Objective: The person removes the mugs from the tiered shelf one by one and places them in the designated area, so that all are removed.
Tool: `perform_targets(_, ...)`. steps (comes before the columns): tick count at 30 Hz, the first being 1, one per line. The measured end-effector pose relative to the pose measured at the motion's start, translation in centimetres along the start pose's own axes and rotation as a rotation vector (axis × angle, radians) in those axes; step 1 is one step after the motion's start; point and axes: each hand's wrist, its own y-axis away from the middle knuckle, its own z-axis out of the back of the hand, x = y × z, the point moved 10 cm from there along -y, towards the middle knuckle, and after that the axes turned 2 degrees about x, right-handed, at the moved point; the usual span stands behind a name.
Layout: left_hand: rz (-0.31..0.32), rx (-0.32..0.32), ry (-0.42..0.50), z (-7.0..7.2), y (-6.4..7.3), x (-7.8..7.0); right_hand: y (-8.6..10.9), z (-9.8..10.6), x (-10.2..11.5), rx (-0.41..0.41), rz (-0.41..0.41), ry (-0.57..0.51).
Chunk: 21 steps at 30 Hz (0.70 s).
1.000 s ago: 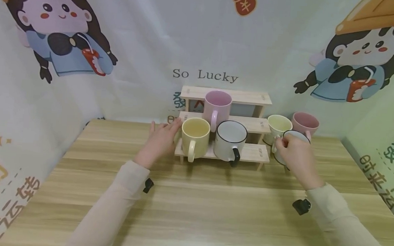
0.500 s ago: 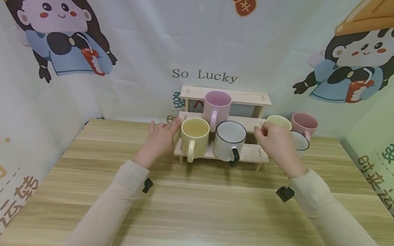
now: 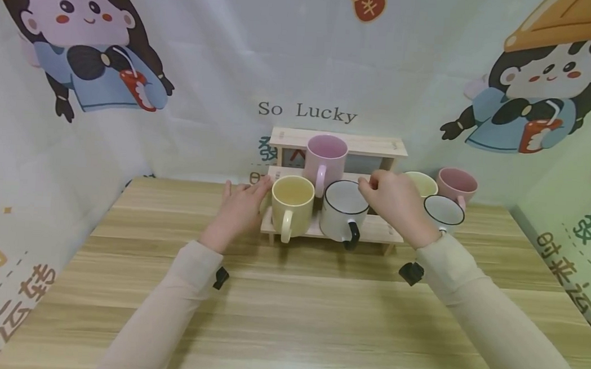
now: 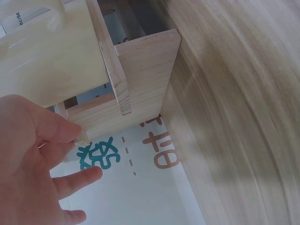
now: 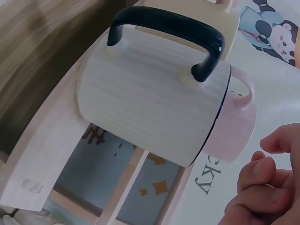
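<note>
In the head view, a three-tier wooden shelf stands on the table. Its lowest tier bears a yellow mug and a white mug with a black rim and black handle. One tier up stands a pink mug. My left hand pinches the left end of the shelf's middle board with thumb and fingers beside the yellow mug. My right hand hangs over the shelf's right side, loosely curled and holding nothing. Its fingertips overlap the white mug's rim in the head view; the right wrist view shows them apart.
On the table right of the shelf stand a pale yellow cup, a dusty pink mug and another black-rimmed white mug. A printed cloth hangs behind the wooden table.
My right hand has left the white mug on the far right and moved left over the shelf. That mug stays on the table. My left hand has kept its place at the shelf's end.
</note>
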Motion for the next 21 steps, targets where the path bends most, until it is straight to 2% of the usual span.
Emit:
perform_targets(15, -0.003, 0.011, -0.007, 0.0, 0.1, -0.1, -2.6, -1.3, 2.6, 0.081, -0.023, 0.030)
perform_targets(21, -0.006, -0.008, -0.015, -0.1, 0.0, 0.1, -3.6, -1.9, 3.7, 0.066, 0.000, 0.031)
